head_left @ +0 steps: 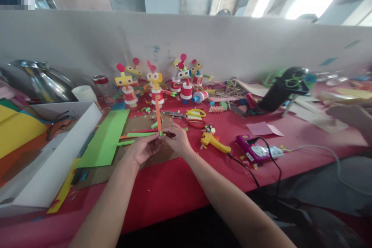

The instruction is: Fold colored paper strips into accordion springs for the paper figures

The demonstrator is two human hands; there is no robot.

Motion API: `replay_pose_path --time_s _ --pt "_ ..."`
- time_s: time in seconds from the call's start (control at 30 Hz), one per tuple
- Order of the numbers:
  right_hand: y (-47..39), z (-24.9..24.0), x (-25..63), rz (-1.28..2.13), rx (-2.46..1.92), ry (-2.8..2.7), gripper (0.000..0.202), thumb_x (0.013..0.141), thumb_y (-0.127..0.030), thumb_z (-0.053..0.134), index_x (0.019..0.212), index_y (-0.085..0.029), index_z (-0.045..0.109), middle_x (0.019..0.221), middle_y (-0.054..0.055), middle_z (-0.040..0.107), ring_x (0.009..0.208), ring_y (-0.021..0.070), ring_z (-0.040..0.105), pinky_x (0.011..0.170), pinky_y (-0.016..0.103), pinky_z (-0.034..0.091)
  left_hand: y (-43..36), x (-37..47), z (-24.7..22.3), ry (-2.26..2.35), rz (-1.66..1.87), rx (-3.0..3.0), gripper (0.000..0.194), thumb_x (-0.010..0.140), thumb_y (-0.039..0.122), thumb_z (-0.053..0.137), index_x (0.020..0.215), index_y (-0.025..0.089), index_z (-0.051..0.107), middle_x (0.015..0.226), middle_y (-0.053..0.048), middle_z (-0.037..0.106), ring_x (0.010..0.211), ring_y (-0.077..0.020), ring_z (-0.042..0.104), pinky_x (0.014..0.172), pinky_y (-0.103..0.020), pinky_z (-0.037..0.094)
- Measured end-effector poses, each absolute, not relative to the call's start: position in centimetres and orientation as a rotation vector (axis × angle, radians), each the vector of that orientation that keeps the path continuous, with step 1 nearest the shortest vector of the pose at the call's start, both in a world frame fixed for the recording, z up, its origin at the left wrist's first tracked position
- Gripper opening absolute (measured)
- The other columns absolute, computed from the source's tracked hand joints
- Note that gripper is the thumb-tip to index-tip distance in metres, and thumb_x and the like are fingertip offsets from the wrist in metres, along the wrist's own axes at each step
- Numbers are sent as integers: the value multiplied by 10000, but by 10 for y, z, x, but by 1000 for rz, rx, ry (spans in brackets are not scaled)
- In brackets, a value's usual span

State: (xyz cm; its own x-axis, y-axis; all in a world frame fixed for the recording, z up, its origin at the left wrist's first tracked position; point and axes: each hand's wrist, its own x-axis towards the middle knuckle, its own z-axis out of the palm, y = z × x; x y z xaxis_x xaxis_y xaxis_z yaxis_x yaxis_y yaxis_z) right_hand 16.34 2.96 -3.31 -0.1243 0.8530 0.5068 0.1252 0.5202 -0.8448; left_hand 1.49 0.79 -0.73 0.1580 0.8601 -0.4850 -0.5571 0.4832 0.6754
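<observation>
My left hand (145,149) and my right hand (178,140) meet over a sheet of brown cardboard (132,124). Both are closed, their fingertips pinching two narrow paper strips where these cross. The orange paper strip (158,114) rises from the pinch toward the back, while the green paper strip (142,134) runs out to the left. Further strips lie under them on the cardboard, beside a green paper sheet (107,135). Just beyond my fingers are yellow-handled scissors (196,114) and red-handled scissors (195,123). My fingers partly hide the crossing.
Several paper-cup figures (157,90) stand at the back. A yellow glue gun (213,142) and a purple power strip (251,149) with cords lie to the right. On the left are a white box (58,159) and a steel jug (48,81). Another person's hand (348,118) shows far right.
</observation>
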Motion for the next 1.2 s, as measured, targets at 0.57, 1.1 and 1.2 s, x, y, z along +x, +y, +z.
replay_pose_path --time_s 0.57,1.1,1.2 --pt "33 -25 169 902 -790 -1654 144 716 -353 708 792 -232 727 772 30 609 729 167 574 681 288 456 5 16 -8 1029 1185 590 142 600 158 784 683 87 693 648 -58 693 597 -111 630 603 -212 531" --pt "30 -25 161 1465 -714 -1200 254 682 -393 721 846 -199 729 795 17 685 696 126 590 652 241 482 6 29 -25 1139 1401 786 480 503 394 826 886 120 731 688 -82 723 669 -234 669 670 -343 499" --pt "28 -24 160 1558 -725 -1114 270 651 -386 742 825 -179 733 751 21 681 666 123 587 620 232 481 6 30 -27 1165 1462 833 528 487 427 823 906 119 731 703 -83 725 685 -241 669 680 -348 494"
